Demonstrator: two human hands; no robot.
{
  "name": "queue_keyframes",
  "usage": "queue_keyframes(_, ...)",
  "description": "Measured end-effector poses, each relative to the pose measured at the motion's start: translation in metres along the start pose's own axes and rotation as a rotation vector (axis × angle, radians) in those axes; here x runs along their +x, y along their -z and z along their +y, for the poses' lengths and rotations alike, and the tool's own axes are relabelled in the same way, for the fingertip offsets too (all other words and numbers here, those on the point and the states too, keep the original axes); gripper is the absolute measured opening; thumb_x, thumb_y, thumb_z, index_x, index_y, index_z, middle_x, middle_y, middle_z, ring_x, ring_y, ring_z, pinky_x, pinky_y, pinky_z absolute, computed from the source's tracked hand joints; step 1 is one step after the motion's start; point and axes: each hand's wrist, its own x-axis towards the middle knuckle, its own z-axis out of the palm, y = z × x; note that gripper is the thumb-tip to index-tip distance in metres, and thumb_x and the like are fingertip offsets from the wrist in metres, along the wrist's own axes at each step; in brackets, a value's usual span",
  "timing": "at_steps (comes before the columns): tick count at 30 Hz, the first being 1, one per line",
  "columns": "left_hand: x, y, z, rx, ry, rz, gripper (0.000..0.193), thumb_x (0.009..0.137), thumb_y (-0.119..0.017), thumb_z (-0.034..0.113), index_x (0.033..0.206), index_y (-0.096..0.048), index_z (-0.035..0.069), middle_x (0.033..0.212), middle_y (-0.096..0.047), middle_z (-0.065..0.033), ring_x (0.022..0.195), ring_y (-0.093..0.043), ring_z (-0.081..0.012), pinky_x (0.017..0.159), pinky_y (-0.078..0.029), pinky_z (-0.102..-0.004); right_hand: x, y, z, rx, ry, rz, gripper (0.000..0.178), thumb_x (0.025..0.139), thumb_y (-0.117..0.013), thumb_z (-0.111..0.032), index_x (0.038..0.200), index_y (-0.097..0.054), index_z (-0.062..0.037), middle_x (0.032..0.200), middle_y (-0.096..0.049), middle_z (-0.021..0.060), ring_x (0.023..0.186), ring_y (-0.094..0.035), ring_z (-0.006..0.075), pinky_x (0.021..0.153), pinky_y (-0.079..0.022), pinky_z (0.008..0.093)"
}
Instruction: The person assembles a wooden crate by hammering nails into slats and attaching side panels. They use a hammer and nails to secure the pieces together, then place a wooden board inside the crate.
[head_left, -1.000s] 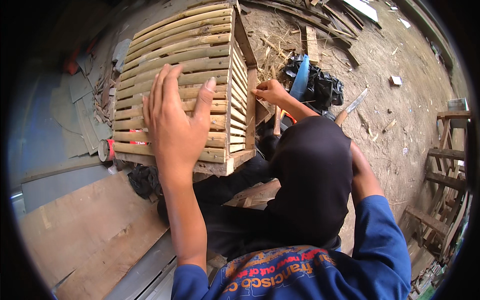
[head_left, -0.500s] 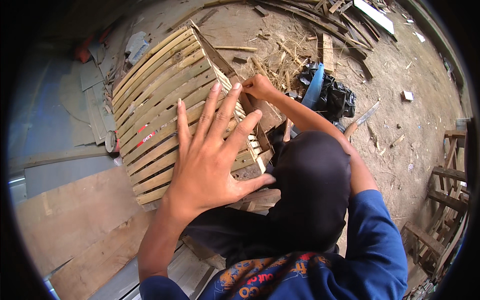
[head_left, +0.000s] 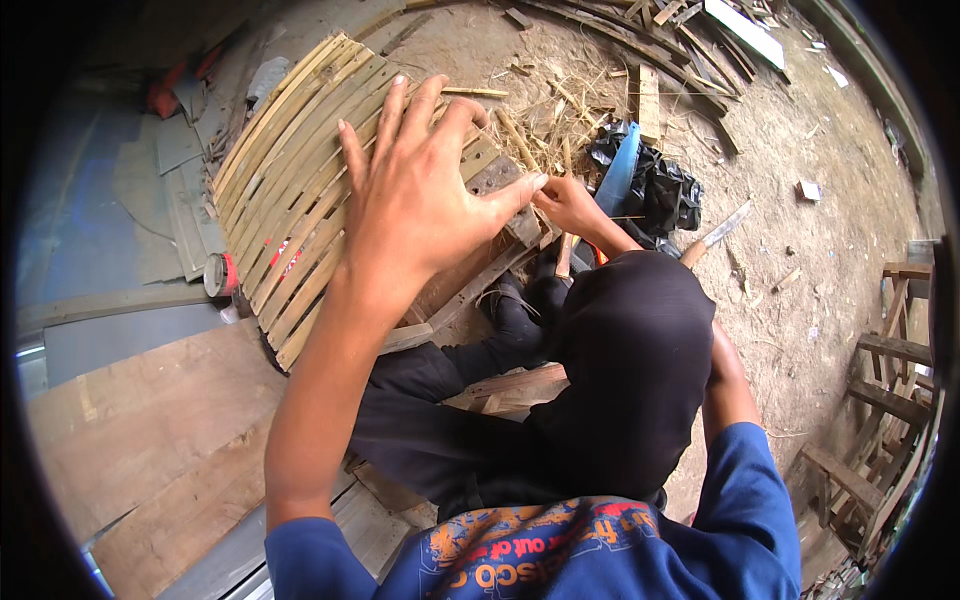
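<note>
A slatted bamboo crate (head_left: 290,190) stands tilted in front of me, with gaps between its thin strips and a wooden end board. My left hand (head_left: 415,190) lies spread across the slats, its fingers apart and slightly bent, its thumb reaching the crate's right corner. Close to that thumb, my right hand (head_left: 570,208) is closed at the crate's right edge. Whatever its fingers pinch, if anything, is too small or hidden to tell. My raised knee hides part of the right forearm.
A blue saw blade (head_left: 620,172) leans by a black plastic bag (head_left: 668,192). A knife with a wooden handle (head_left: 716,234) lies on the dirt floor. Bamboo shavings (head_left: 545,125) and scrap timber are at the back; wooden frames (head_left: 885,400) stand right, a red-and-white can (head_left: 218,274) left.
The crate has tipped and turned, its right end now higher and its open underside showing. My left hand has shifted up and my right hand right and slightly down, along its edge.
</note>
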Motion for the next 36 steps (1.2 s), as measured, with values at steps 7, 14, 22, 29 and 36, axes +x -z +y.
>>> queue_keyframes(7, 0.021, 0.004, -0.008, 0.055, -0.011, -0.134, 0.098, 0.080, -0.061, 0.081, 0.139, -0.056, 0.003, 0.157, -0.039, -0.0223, 0.152, -0.024, -0.0416, 0.118, -0.012, -0.0718, -0.016, 0.006, 0.002, 0.041, 0.094, 0.066, 0.037, 0.101, -0.062, -0.034, 0.110, -0.071, 0.0010, 0.097, -0.070, 0.0229, 0.091, -0.069, 0.0365, 0.082, -0.052, 0.0433)
queue_keyframes(14, 0.027, 0.020, -0.037, -0.251, -0.108, -0.225, 0.076, 0.098, -0.030, 0.077, 0.145, -0.055, 0.022, 0.156, -0.042, -0.0184, 0.153, -0.021, -0.0444, 0.122, -0.005, -0.0653, -0.035, 0.009, 0.027, 0.155, 0.072, 0.148, 0.041, 0.102, -0.062, -0.035, 0.110, -0.070, 0.0035, 0.087, -0.071, 0.0162, 0.081, -0.067, 0.0232, 0.076, -0.053, 0.0375)
queue_keyframes(22, 0.017, 0.016, -0.035, -0.189, -0.345, -0.146, 0.075, 0.092, -0.061, 0.063, 0.146, -0.053, 0.012, 0.153, -0.049, -0.0159, 0.150, -0.034, -0.0369, 0.124, -0.017, -0.0565, -0.082, 0.009, 0.099, 0.697, -0.189, 0.447, 0.033, 0.105, -0.061, -0.029, 0.114, -0.070, 0.0008, 0.097, -0.073, 0.0043, 0.086, -0.065, 0.0096, 0.076, -0.054, 0.0282)
queue_keyframes(29, 0.041, 0.031, -0.018, -0.265, -0.364, -0.193, 0.044, 0.099, -0.061, 0.041, 0.115, -0.070, 0.002, 0.117, -0.069, -0.0164, 0.124, -0.058, -0.0378, 0.116, -0.032, -0.0553, -0.127, -0.015, 0.185, 0.811, -0.489, 0.699, 0.026, 0.103, -0.063, -0.024, 0.109, -0.067, 0.0008, 0.090, -0.068, 0.0028, 0.072, -0.061, 0.0069, 0.064, -0.051, 0.0221)
queue_keyframes(36, 0.076, 0.004, 0.007, -0.388, -0.487, -0.376, 0.032, 0.089, -0.072, 0.028, 0.099, -0.072, -0.002, 0.090, -0.071, -0.0178, 0.085, -0.067, -0.0362, 0.081, -0.050, -0.0416, -0.134, 0.002, 0.246, 0.180, -0.661, 1.108, 0.024, 0.095, -0.066, -0.022, 0.105, -0.072, -0.0020, 0.097, -0.074, 0.0146, 0.094, -0.071, 0.0285, 0.086, -0.054, 0.0397)
